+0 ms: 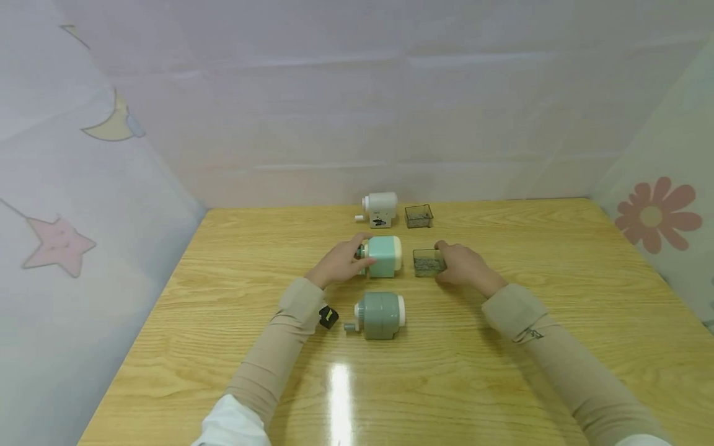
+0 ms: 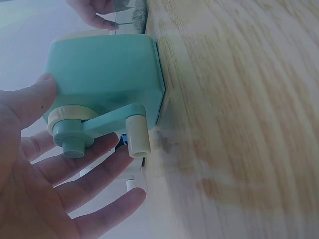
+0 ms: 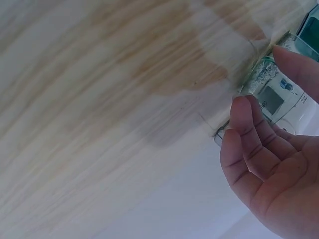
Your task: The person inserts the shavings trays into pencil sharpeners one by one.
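A turquoise crank pencil sharpener (image 1: pixel 382 256) stands on the table. My left hand (image 1: pixel 341 261) is at its crank end, thumb on the body (image 2: pixel 102 69) and fingers reaching along the other side behind the crank (image 2: pixel 113 123). To the right of the sharpener my right hand (image 1: pixel 464 267) grips a clear shavings tray (image 1: pixel 428 264) between thumb and fingers. Grey shavings lie in the tray, which is apart from the sharpener. In the right wrist view, the thumb and fingertips of the hand (image 3: pixel 271 154) are on opposite sides of the clear tray (image 3: pixel 269 84).
A white sharpener (image 1: pixel 382 209) stands behind, with another clear tray (image 1: pixel 419 217) of shavings beside it. Nearer to me is a dark green sharpener (image 1: pixel 382 316). A small black object (image 1: pixel 329 317) with a yellow mark lies by my left sleeve. Fabric walls edge the wooden table (image 1: pixel 446 384).
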Demonstrator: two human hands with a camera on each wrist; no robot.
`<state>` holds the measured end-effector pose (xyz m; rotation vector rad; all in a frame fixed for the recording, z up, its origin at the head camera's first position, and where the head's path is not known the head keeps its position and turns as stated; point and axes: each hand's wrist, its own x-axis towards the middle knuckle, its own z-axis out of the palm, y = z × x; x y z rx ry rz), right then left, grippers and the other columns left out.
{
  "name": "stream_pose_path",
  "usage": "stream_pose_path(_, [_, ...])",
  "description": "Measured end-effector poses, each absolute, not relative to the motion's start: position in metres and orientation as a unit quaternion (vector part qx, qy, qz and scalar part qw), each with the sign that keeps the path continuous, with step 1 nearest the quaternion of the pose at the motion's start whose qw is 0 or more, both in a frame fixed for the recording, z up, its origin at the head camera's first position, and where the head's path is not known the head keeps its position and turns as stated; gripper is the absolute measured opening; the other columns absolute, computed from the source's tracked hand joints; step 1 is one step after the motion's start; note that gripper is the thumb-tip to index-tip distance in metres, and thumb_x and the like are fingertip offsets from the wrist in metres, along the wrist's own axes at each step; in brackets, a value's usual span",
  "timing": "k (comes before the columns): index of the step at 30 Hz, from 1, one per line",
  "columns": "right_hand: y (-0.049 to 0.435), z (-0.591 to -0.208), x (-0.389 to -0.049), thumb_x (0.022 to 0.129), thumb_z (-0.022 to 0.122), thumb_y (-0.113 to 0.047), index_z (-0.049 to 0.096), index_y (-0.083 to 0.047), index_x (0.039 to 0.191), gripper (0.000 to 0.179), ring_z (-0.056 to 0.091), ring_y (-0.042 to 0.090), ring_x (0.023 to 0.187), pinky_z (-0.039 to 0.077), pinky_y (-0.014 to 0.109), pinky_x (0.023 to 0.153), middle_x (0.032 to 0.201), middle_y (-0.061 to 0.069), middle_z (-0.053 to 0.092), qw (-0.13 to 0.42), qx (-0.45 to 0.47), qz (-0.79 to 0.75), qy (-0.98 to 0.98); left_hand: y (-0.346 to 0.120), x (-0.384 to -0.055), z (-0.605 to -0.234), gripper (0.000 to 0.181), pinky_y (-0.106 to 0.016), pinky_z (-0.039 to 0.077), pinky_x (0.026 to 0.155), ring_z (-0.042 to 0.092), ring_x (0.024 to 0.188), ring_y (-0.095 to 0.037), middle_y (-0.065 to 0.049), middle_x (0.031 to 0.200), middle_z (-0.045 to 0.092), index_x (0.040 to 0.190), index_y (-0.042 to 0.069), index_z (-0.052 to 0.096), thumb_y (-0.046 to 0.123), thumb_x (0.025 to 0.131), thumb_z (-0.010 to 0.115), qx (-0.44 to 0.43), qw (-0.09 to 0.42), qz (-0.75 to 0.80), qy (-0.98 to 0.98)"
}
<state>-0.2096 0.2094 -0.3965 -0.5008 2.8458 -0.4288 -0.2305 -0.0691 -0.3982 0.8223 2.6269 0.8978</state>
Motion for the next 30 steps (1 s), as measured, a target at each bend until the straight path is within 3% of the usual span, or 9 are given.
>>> stream_pose_path(5, [0.206, -0.398, -0.210, 0.074, 0.073, -0.014, 0.037, 0.012, 0.127, 0.069, 0.056, 0.020, 0.064, 0.048, 0.036, 0.056, 0.082, 0.015, 0.062, 0.106, -0.172, -0.152, 0.968, -0.070, -0.230, -0.398, 0.060, -0.040, 0.046, 0.087, 0.060, 0.097, -0.026, -0.016, 0.122, 0.054, 0.142, 0.013, 0.024, 0.036, 0.093, 0.049, 0.283, 0.121, 0.310, 0.900])
stream_pose_path(14, [0.198, -0.398, -0.212, 0.074, 0.073, -0.014, 0.039, 0.011, 0.126, 0.067, 0.061, 0.030, 0.080, 0.050, 0.044, 0.067, 0.095, 0.022, 0.061, 0.091, -0.180, -0.154, 0.967, -0.070, -0.230, -0.399, 0.059, -0.039, 0.046, 0.086, 0.061, 0.096, -0.025, -0.016, 0.119, 0.056, 0.142, 0.015, 0.024, 0.035, 0.093, 0.049, 0.282, 0.115, 0.308, 0.901])
stream_pose_path(30, [0.187, -0.397, -0.210, 0.074, 0.074, -0.016, 0.040, 0.009, 0.126, 0.067, 0.060, 0.026, 0.078, 0.050, 0.041, 0.065, 0.092, 0.018, 0.062, 0.085, -0.193, -0.156, 0.965, -0.068, -0.229, -0.396, 0.060, -0.039, 0.047, 0.085, 0.061, 0.094, -0.025, -0.015, 0.115, 0.058, 0.142, 0.013, 0.023, 0.035, 0.093, 0.049, 0.288, 0.123, 0.308, 0.899])
